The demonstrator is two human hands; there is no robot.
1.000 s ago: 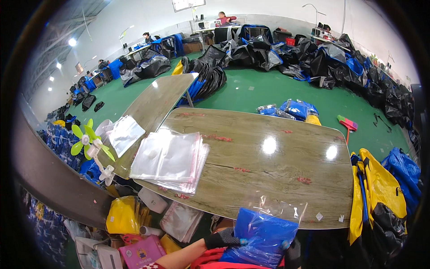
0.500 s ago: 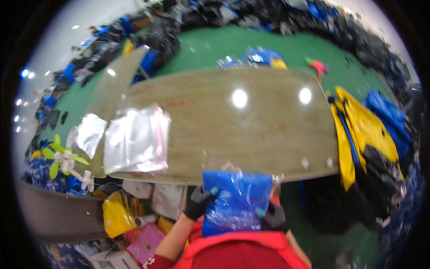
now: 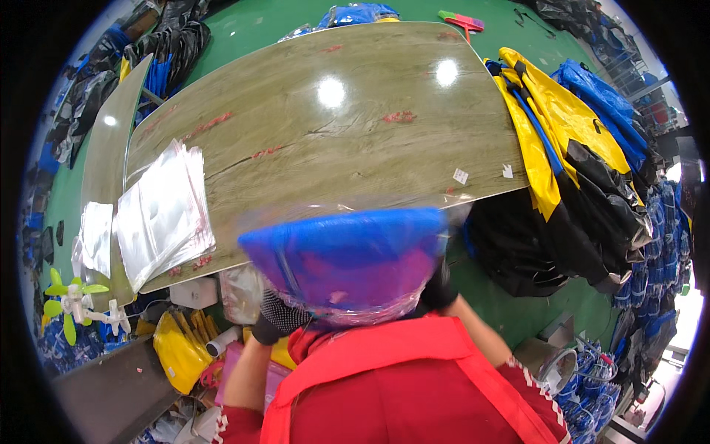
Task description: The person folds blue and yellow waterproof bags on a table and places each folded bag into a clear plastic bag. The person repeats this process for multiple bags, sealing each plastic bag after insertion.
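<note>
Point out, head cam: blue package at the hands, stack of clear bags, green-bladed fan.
Blue package [image 3: 347,251]: head view, middle of its visible side.
Stack of clear bags [image 3: 163,216]: head view, top bag.
Green-bladed fan [image 3: 75,302]: head view, hub.

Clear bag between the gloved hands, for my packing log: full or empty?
Full: a blue bundle shows through the glossy clear bag.

Motion-blurred blue packet [image 3: 344,248]; left grip [image 3: 282,317], right grip [image 3: 441,287] partly hidden behind.
</note>
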